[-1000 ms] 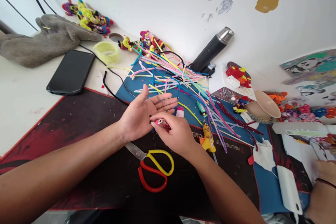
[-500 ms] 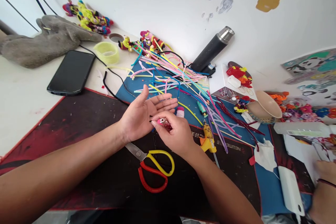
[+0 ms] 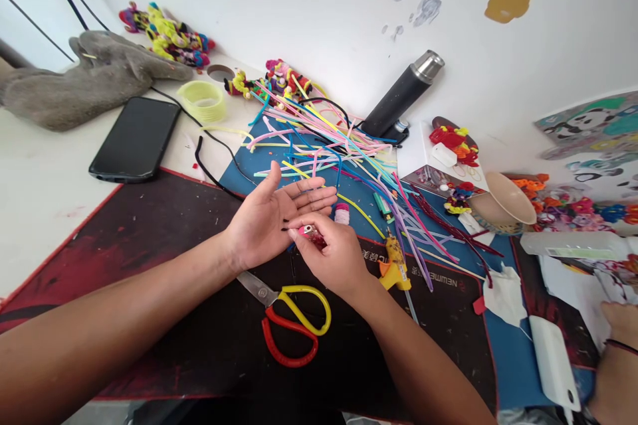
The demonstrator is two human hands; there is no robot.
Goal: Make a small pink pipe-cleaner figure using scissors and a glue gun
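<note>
My left hand (image 3: 264, 218) is held palm up with the thumb out and the fingers stretched. Two tiny black bits (image 3: 285, 224) show at its palm, by my right fingertips. My right hand (image 3: 331, 249) is closed, pinching a small pink-and-red piece (image 3: 308, 231) with a pale round spot on its end; most of it is hidden by the fingers. Below both hands, scissors (image 3: 294, 325) with one yellow and one red handle lie on the dark mat (image 3: 209, 339). Just beyond my right hand is a small pink-and-white roll (image 3: 342, 212).
Many coloured pipe cleaners (image 3: 319, 139) spread behind the hands. A yellow glue gun (image 3: 396, 265) lies to the right, near a white power bank (image 3: 553, 362). A phone (image 3: 137, 138) is at left, a black thermos (image 3: 403, 93) behind. Another person's hand (image 3: 621, 322) shows far right.
</note>
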